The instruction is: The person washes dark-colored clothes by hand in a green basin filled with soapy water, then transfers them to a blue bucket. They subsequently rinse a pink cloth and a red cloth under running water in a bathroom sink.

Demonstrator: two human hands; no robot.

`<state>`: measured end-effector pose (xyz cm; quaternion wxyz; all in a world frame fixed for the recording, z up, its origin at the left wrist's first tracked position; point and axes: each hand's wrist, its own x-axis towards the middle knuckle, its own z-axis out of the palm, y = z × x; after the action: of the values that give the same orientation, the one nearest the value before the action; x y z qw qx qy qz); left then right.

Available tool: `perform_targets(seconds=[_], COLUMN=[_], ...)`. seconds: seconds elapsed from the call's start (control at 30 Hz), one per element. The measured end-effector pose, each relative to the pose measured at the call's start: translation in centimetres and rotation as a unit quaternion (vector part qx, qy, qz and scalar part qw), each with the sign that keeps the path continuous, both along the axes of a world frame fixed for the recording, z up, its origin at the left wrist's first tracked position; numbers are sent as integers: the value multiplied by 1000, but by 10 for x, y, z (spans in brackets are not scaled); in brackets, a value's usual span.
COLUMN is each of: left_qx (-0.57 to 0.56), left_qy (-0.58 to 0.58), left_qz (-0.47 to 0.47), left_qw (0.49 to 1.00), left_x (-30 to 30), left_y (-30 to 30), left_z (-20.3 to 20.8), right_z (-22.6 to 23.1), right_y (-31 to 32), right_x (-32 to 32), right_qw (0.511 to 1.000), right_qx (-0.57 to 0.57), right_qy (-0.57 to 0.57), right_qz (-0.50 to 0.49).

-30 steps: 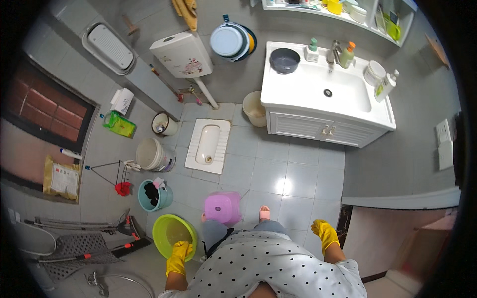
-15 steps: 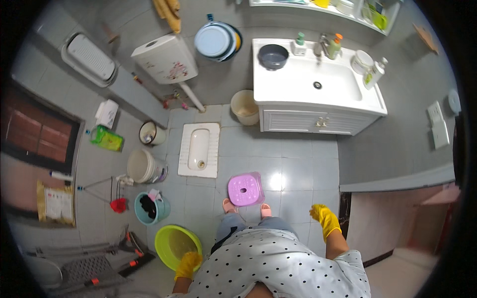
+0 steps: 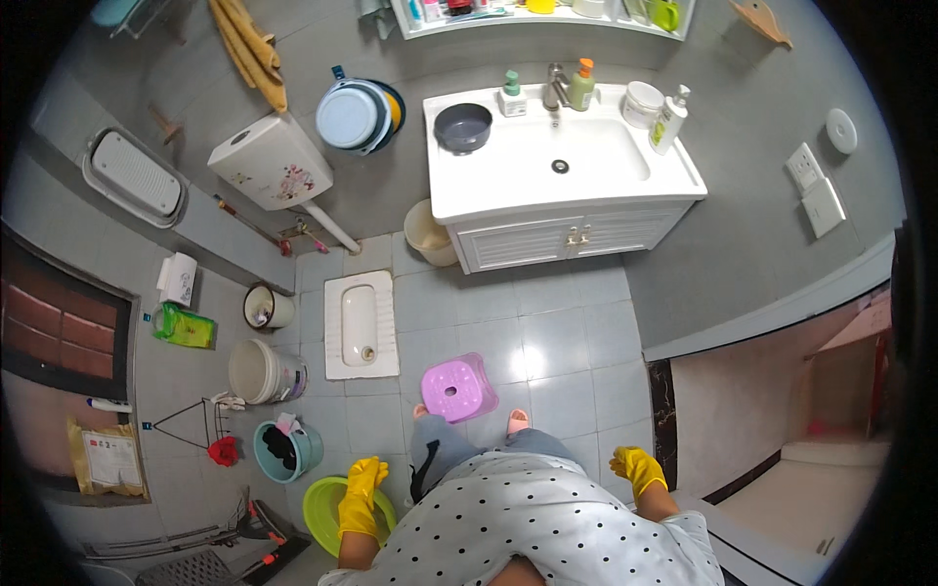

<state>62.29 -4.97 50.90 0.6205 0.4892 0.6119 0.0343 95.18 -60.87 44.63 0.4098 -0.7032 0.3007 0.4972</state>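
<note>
The left hand [image 3: 362, 488], in a yellow rubber glove, is now raised over the lime-green basin [image 3: 320, 513], its fingers pointing toward the basin's far rim; half a second ago it lay over the near right rim. Those fingers are loosely bent, and whether they hold anything cannot be told. The basin rests by the floor's [image 3: 576, 342] left edge, just nearer the person than the turquoise bucket [image 3: 311, 451] with dark cloth [image 3: 279, 448] in it. The right hand [image 3: 639, 471], gloved alike, hangs out to the person's right, much as before, fingers half curled, their grip unclear. The pink plastic stool [image 3: 457, 388], which a second ago stood closer to the basin, now stands just right of the squat toilet's [image 3: 334, 332] near right corner. The left slipper [image 3: 420, 411] is beside the stool's near left corner, the right slipper [image 3: 518, 421] off its near right side.
</note>
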Motion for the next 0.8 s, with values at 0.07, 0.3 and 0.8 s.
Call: perform_targets(seconds=[0.07,0.3,0.8], left_qx=[-38,-147,-105], left_qy=[13,100,-74], left_qz=[-35,-73,44], left_qw=[999,981,991], left_x=[5,-25,-58], left_y=[-10,-26,-84], left_z=[-27,-98,-98], right_z=[2,-2,45], right_y=[-33,-60,18], right_x=[-5,-12,25], right_qw=[998,993,991], right_qx=[-31,-63,76], right_qy=[-12,-15,-99], right_qz=[-54,-101,45])
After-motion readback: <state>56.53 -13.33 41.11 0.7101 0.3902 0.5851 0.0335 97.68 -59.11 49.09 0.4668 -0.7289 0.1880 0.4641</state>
